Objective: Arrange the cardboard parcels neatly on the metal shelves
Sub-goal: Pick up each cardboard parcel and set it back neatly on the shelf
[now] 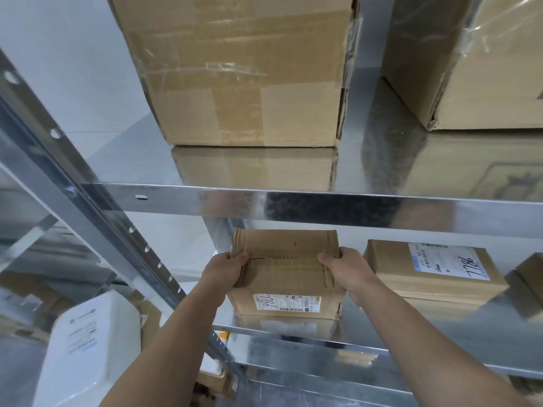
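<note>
A small worn cardboard parcel (286, 271) with a white label on its near face sits on the middle metal shelf (440, 336), near its left end. My left hand (227, 270) grips the parcel's left side, fingers curled over the top edge. My right hand (342, 270) grips its right side the same way. A flatter parcel (435, 271) marked 778 lies just to the right on the same shelf.
On the upper shelf (293, 201) stand a large taped carton (244, 71) and another carton (476, 63) at the right. A perforated upright post (97, 201) runs diagonally at the left. A white padded parcel (88, 342) and more boxes lie lower left.
</note>
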